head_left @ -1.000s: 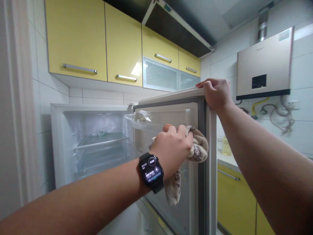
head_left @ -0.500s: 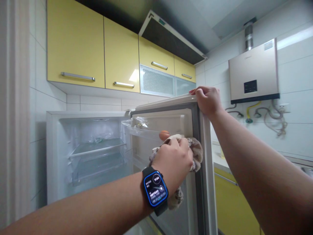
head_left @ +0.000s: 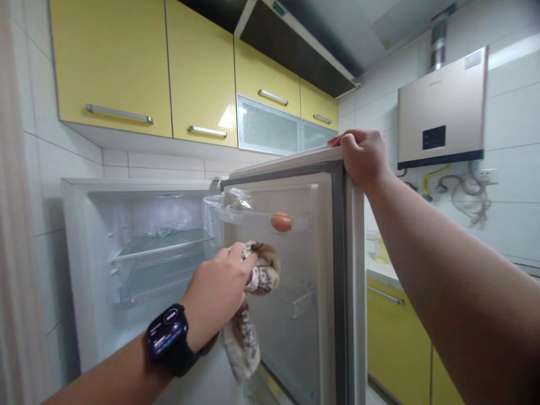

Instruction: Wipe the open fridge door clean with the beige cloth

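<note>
A white fridge [head_left: 76, 225] stands open, its door [head_left: 295, 169] swung toward me. My right hand [head_left: 363, 154] grips the door's top corner. My left hand [head_left: 217, 289], with a smartwatch on the wrist, holds a patterned cloth [head_left: 253, 304] against the door's inner face, below the top door shelf [head_left: 236, 216]. A brown egg [head_left: 281, 221] and a crumpled plastic bag [head_left: 236, 198] sit in that shelf. Part of the cloth hangs down below my hand.
Clear shelves [head_left: 164, 242] fill the fridge interior. Yellow wall cabinets [head_left: 126, 67] and a range hood [head_left: 295, 39] hang above. A water heater [head_left: 442, 112] with hoses is on the right wall, over a counter [head_left: 379, 270] with yellow base cabinets [head_left: 396, 332].
My left hand has carried the cloth leftward and down across the door's inner face, away from the door's outer edge, uncovering the egg. My right hand has stayed on the door's top corner.
</note>
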### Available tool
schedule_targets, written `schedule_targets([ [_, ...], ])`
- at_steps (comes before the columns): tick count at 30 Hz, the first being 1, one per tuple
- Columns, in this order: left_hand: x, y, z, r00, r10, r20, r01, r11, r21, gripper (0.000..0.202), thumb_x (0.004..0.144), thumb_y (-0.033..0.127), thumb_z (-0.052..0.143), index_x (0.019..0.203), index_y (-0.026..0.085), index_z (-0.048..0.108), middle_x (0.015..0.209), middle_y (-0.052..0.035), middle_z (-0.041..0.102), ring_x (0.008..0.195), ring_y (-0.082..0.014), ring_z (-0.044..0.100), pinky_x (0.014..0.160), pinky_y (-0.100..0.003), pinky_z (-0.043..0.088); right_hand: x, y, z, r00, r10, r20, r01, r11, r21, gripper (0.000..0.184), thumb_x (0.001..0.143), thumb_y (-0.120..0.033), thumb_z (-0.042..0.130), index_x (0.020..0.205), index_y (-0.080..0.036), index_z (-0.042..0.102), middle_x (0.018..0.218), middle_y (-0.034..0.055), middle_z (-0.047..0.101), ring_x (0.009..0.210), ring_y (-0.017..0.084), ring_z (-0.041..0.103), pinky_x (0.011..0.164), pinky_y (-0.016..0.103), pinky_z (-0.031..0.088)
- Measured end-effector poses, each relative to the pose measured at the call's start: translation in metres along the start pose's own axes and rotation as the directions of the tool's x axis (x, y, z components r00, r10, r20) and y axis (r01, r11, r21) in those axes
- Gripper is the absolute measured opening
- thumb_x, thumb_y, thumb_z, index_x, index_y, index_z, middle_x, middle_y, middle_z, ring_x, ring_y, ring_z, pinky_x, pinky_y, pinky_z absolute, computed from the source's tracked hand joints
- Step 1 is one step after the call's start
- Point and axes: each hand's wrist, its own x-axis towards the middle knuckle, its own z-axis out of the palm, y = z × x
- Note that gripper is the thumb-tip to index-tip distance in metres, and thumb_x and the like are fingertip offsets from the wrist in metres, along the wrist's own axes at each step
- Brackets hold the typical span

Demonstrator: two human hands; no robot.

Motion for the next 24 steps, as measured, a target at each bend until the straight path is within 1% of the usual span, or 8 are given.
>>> schedule_targets([
  [3,-0.017,-0.014,0.019,0.995,-0.089,0.040,0.090,0.995,-0.031,0.070,0.081,0.011,0.055,0.145,0.038,0.052,0.123,-0.0065,0.060,0.109,-0.0271,0.065,0.084,-0.040,0.061,-0.001,-0.002,0.000,1.000,0.005,0.008,-0.005,1.000,0.012,0.035,0.095,-0.028,0.046,0.085,-0.017,0.077,0.091,0.0067,0.080,0.094,0.018,0.070,0.087,0.029,0.049],
  [5,-0.027,-0.013,0.033,0.991,-0.112,0.076,0.119,0.990,-0.082,0.072,0.082,0.012,0.054,0.148,0.041,0.049,0.124,-0.0061,0.059,0.112,-0.0265,0.064,0.088,-0.041,0.060,-0.002,-0.006,0.000,1.000,0.000,0.008,0.000,1.000,0.023,0.035,0.095,-0.024,0.046,0.085,-0.013,0.078,0.091,0.0085,0.080,0.091,0.015,0.068,0.084,0.027,0.047],
  [10,-0.051,0.015,0.063,0.983,-0.113,0.148,0.151,0.949,-0.277,0.087,0.076,0.008,0.051,0.154,0.045,0.042,0.135,-0.0062,0.058,0.124,-0.0265,0.061,0.102,-0.043,0.057,-0.005,-0.015,-0.003,1.000,0.018,-0.003,-0.018,1.000,0.000,0.037,0.094,-0.022,0.047,0.089,-0.007,0.080,0.089,0.0094,0.079,0.085,0.011,0.065,0.078,0.025,0.043],
  [14,-0.065,0.047,0.092,0.969,-0.115,0.219,0.195,0.899,-0.391,0.092,0.072,0.010,0.054,0.156,0.044,0.040,0.154,-0.0064,0.050,0.138,-0.0291,0.054,0.114,-0.045,0.051,-0.004,-0.016,-0.003,1.000,0.013,0.011,-0.013,1.000,-0.014,0.037,0.097,-0.020,0.045,0.089,-0.006,0.079,0.093,0.0096,0.079,0.089,0.011,0.066,0.083,0.026,0.045],
  [18,-0.073,0.070,0.119,0.950,0.014,0.313,0.149,0.858,-0.492,0.092,0.070,0.018,0.064,0.156,0.042,0.043,0.154,-0.0072,0.052,0.139,-0.0342,0.052,0.116,-0.043,0.050,-0.003,-0.010,-0.002,0.998,0.026,0.057,-0.022,0.997,-0.071,0.032,0.103,-0.023,0.045,0.097,-0.013,0.075,0.099,0.0062,0.079,0.093,0.012,0.066,0.094,0.029,0.048],
  [20,-0.076,0.075,0.131,0.943,0.039,0.330,0.144,0.846,-0.513,0.089,0.070,0.020,0.065,0.155,0.040,0.046,0.152,-0.0088,0.053,0.138,-0.0352,0.053,0.117,-0.044,0.049,-0.003,-0.010,-0.002,0.998,0.022,0.056,-0.017,0.997,-0.081,0.033,0.104,-0.024,0.045,0.098,-0.011,0.075,0.099,0.0057,0.079,0.094,0.011,0.066,0.093,0.027,0.048],
  [22,-0.081,0.074,0.145,0.943,0.001,0.332,0.177,0.845,-0.505,0.084,0.073,0.019,0.060,0.153,0.041,0.048,0.152,-0.0090,0.053,0.138,-0.0339,0.052,0.117,-0.044,0.048,-0.003,-0.011,-0.002,1.000,0.013,0.026,-0.011,0.998,-0.064,0.039,0.101,-0.024,0.044,0.095,-0.005,0.077,0.095,0.0064,0.079,0.092,0.009,0.066,0.085,0.025,0.046],
  [24,-0.087,0.067,0.162,0.937,-0.050,0.345,0.224,0.845,-0.486,0.086,0.072,0.015,0.056,0.153,0.043,0.047,0.151,-0.0072,0.053,0.137,-0.0305,0.053,0.117,-0.043,0.048,-0.005,-0.013,-0.002,0.999,-0.010,0.030,0.012,0.998,-0.059,0.046,0.098,-0.024,0.039,0.097,-0.001,0.078,0.091,0.0077,0.079,0.086,0.008,0.065,0.077,0.023,0.043],
])
